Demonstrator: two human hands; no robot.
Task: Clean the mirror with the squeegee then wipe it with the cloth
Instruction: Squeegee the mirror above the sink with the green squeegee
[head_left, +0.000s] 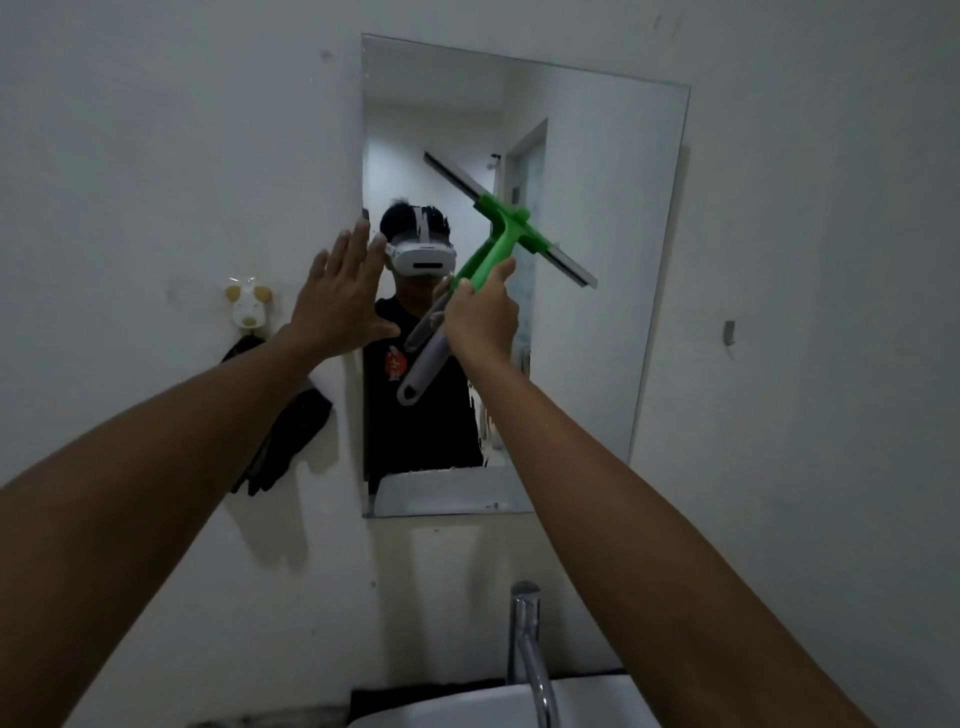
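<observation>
R hand (480, 322) is fisted round the squeegee (511, 228) handle, green neck sticking out past thumb and forefinger toward 1 o'clock. Blade runs 10-to-4 o'clock across the mirror (613, 291) near its center; can't tell if rubber touches glass. L hand (340, 299) is flat, fingers spread wide, holding nothing, at the mirror's 9 o'clock edge. Dark cloth (291, 441) hangs on the wall at 7 o'clock of L hand, under a dog-shaped hook (248, 306). Tap (530, 649) and sink (493, 706) at 6 o'clock.

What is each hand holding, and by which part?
The right hand grips the green plastic squeegee by its handle; the left hand is open, holding nothing.
</observation>
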